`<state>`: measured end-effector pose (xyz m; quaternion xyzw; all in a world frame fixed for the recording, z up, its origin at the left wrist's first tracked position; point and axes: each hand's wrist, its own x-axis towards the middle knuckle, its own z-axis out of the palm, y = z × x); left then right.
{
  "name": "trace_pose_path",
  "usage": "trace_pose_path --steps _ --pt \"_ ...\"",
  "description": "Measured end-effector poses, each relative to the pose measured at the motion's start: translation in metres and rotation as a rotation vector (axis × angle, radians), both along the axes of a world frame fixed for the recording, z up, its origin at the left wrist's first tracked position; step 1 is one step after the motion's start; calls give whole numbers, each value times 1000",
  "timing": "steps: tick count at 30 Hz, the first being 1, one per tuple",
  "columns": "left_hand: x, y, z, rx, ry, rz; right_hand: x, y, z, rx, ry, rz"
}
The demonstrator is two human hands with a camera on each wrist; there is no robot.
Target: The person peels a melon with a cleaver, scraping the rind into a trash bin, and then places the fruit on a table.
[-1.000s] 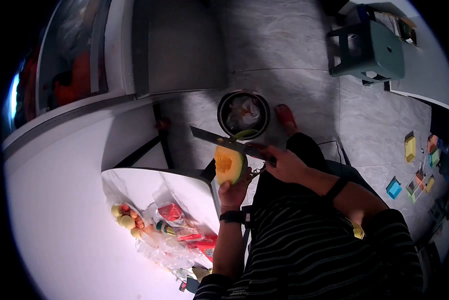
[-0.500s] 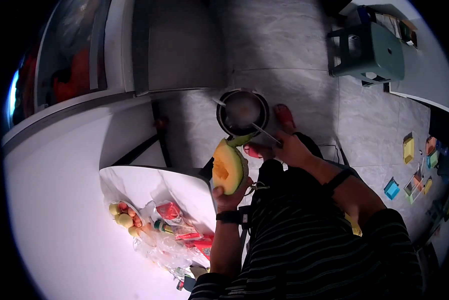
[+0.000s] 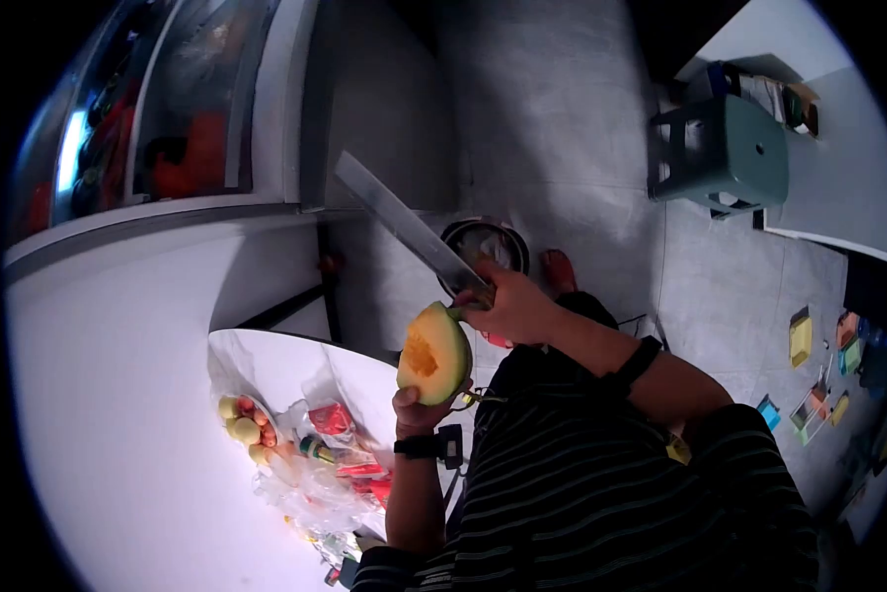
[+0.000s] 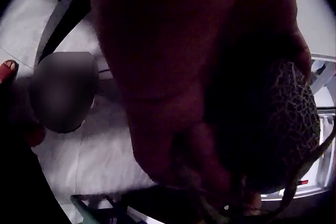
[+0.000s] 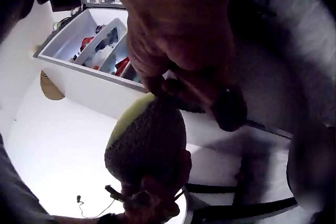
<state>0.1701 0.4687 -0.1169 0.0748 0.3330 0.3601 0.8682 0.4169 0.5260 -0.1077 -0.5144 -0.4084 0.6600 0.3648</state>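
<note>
My left hand [image 3: 419, 412] holds a cut melon [image 3: 435, 355] from below, its orange flesh and hollow facing the table side. Netted rind [image 4: 296, 113] and a curling stem [image 4: 294, 184] show in the left wrist view. My right hand [image 3: 522, 306] grips the handle of a broad-bladed kitchen knife [image 3: 404, 227], the blade slanting up and left past the bin. In the right wrist view, the right hand's fingertips are right at the top edge of the melon [image 5: 149, 142]; the blade is hidden there.
Below the knife, a round bin [image 3: 524, 259] with a bag inside stands on the floor. On the white table [image 3: 137, 395] at left lie onions and other produce [image 3: 246, 424] and plastic bags [image 3: 310, 493]. A green stool [image 3: 754, 153] stands at right.
The knife has swung from across the melon, through a position over the bin, to slant up and left. My right hand now meets the melon's top, where a green rind strip hung.
</note>
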Motion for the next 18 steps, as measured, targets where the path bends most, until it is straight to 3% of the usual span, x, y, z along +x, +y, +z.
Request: trace_pose_path --steps 2,5,8,11,13,18 --pt "0 -1 2 -3 72 15 5 5 6 17 -149 88" --pt "-2 -1 3 -22 109 34 5 6 -13 72 -133 35" --pt "-24 -16 -16 -19 145 98 17 16 -11 226 -370 34" --pt "-38 -24 -10 18 136 147 27 24 -14 204 -372 110" --pt "-12 -19 24 99 191 233 26 27 -23 230 -386 139" --pt "-7 -28 48 145 194 323 2 37 -42 230 -475 216"
